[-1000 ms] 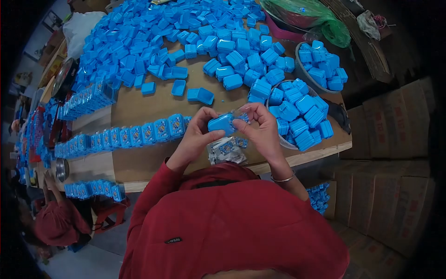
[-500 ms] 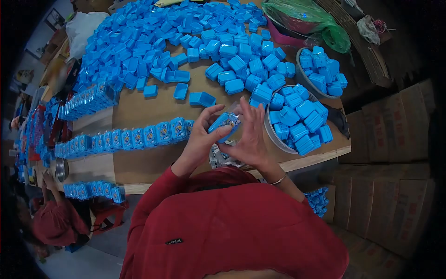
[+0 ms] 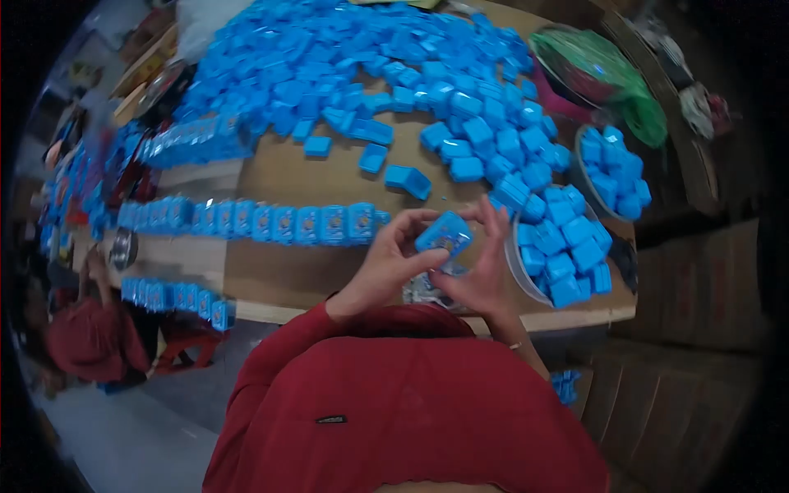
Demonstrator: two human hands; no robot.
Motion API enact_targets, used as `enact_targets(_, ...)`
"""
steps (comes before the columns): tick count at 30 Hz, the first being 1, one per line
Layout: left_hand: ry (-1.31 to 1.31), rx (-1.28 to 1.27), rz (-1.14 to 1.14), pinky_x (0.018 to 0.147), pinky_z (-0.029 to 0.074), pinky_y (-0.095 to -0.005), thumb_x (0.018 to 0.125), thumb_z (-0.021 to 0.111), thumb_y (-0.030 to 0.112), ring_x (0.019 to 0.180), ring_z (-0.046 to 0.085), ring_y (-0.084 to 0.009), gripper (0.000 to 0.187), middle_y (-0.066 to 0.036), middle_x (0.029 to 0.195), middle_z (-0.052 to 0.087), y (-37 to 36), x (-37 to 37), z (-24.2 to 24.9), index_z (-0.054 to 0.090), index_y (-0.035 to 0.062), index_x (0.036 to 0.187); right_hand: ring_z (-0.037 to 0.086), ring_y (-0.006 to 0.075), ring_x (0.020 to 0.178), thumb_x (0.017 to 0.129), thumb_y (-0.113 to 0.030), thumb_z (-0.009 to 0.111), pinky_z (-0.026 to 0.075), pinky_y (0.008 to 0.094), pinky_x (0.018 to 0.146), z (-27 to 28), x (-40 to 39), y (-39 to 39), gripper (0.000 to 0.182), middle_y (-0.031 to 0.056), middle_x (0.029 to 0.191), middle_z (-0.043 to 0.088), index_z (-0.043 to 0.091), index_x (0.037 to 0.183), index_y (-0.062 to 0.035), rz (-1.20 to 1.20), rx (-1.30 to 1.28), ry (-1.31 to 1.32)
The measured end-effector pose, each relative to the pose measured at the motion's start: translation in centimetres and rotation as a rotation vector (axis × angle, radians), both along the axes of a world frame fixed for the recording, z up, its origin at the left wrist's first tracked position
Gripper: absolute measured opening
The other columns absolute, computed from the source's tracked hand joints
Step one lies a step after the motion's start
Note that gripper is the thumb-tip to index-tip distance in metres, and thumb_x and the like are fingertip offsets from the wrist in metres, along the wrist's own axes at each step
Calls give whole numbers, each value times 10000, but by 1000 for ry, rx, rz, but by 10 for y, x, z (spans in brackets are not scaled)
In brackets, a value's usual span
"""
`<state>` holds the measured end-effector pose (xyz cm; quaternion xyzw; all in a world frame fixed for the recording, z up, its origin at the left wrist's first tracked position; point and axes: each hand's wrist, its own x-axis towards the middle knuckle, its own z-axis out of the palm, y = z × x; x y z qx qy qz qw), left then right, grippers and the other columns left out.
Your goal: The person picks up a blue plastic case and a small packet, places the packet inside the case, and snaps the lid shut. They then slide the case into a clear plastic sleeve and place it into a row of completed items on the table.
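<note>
Above the table (image 3: 288, 279), a left hand (image 3: 374, 271) grips a printed blue box (image 3: 445, 235), the right hand (image 3: 483, 283) beside it, fingers raised (whether it pinches anything cannot be told). Printed boxes (image 3: 334, 223) stand in rows, apparently done; this one looks unfinished. Plain boxes (image 3: 563, 267) in tubs (image 3: 518, 273) and loose parts (image 3: 279, 57) heaped beyond appear left to do.
</note>
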<state>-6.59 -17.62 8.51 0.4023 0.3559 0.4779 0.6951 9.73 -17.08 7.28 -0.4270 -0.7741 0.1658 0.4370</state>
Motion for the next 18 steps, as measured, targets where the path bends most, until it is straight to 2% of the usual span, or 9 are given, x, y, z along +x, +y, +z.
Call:
enact_targets(1,-2,34,-2,872,441,-266,781,692,87,1040,524,-129,521,-60,1120,539,-3,-8,-2,443,24,1234,425,334,1153,568,-221,807,138,545,1064,1,-5,0,1037,142,1166,474,206,1391,-29,43,-18,5)
enact_targets(3,-22,22,52,804,465,-246,774,695,78,983,538,-113,490,-47,1065,546,-15,-28,6,458,42,1202,415,312,1188,539,-174,797,163,473,1087,15,-12,-3,1055,159,1215,449,202,1395,-16,125,-59,-36)
enact_targets(6,104,-43,274,768,465,-232,767,694,67,923,551,-101,476,-48,1070,547,-36,-80,13,464,43,1183,414,298,1187,587,-133,771,250,434,1053,14,-17,-1,896,154,1233,437,312,1349,-31,127,-94,-40)
enact_targets(7,109,38,443,707,466,-237,780,687,61,840,568,-99,389,-49,966,585,-37,-99,11,469,42,1103,421,298,1178,605,-115,757,276,418,1036,12,-17,4,823,149,1225,444,353,1317,-33,100,-114,-25)
enact_targets(9,209,36,629,714,466,-238,793,676,81,844,572,-97,376,-52,977,588,-37,-147,9,470,35,1104,434,296,1159,640,-78,730,327,387,1001,6,-14,11,681,140,1207,458,434,1252,-37,20,-165,-4)
enact_targets(11,250,65,722,710,465,-236,799,671,93,843,573,-93,363,-42,961,594,-39,-175,19,475,34,1099,457,310,1122,676,-75,723,353,401,971,8,-14,18,569,145,1177,475,478,1187,-28,64,-170,17)
enact_targets(15,226,39,501,719,455,-221,789,690,100,834,567,-74,337,-24,938,594,-49,-149,27,504,46,1065,493,312,1071,693,-63,712,372,403,950,31,-40,13,450,146,1122,508,522,1100,-27,187,-168,10)
enact_targets(18,180,-11,555,711,453,-223,799,680,105,835,557,-70,306,-19,942,590,-59,-150,1,514,53,1051,499,310,1064,697,-55,706,378,398,940,25,-48,9,436,145,1108,516,526,1093,-28,234,-83,-51)
